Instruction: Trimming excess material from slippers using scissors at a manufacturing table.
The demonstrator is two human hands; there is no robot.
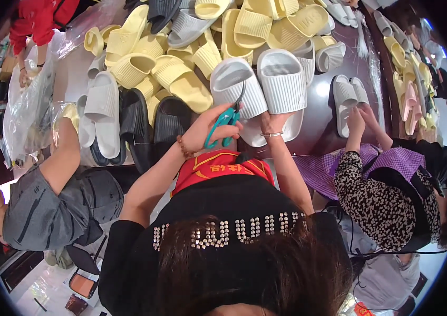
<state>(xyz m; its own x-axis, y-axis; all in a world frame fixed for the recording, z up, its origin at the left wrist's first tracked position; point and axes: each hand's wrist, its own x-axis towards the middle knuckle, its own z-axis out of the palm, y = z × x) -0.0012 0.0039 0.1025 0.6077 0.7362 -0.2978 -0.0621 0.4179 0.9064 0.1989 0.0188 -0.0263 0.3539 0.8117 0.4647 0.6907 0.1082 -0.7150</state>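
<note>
Teal-handled scissors (230, 114) are in my left hand (202, 129), fingers wrapped round the handle loops. Their dark blades point up and away, over the left one of two light grey ribbed slippers (238, 87). My right hand (275, 124) grips the right grey slipper (282, 81) from its near end. Its fingertips are hidden beneath the slipper. Further light grey soles show below this pair, next to my right hand. Left of the scissors stand black slippers (172, 117).
A heap of yellow slippers (189, 87) covers the far table (316, 113). A co-worker's hands (358, 118) touch grey slippers (345, 95) at the right. Another person's arm (61, 152) reaches in at the left, near clear plastic wrapping (28, 116).
</note>
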